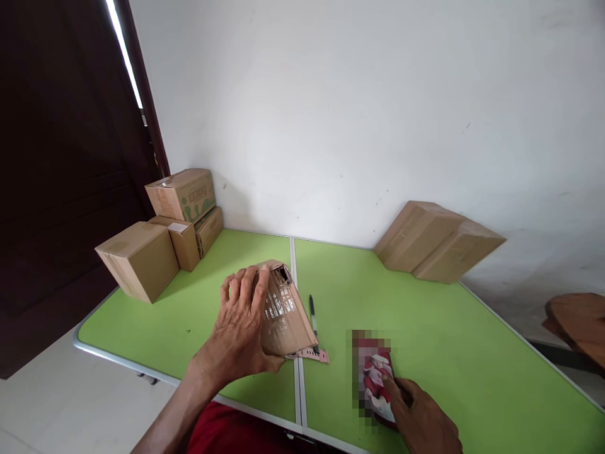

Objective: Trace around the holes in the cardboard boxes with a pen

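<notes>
My left hand (243, 315) is wrapped round the left side of a small cardboard box (283, 321) over the table's centre seam. Clear tape shines on the box's face, and a dark gap shows at its top corner. Beside it lies a dark pen (312, 318); a pink ruler (321, 355) pokes out from under the box. At the lower right, my right hand (420, 413) pinches the edge of a flat, phone-sized thing with a red border and a picture (378, 384). Pixel blocks hide part of it, so its kind is unclear.
On the green folding table (359, 284), several cardboard boxes (137, 258) are stacked at the left rear. More cardboard boxes (439, 243) lean at the right rear against the white wall (340, 113). A brown wooden stool (579, 325) stands off the right edge.
</notes>
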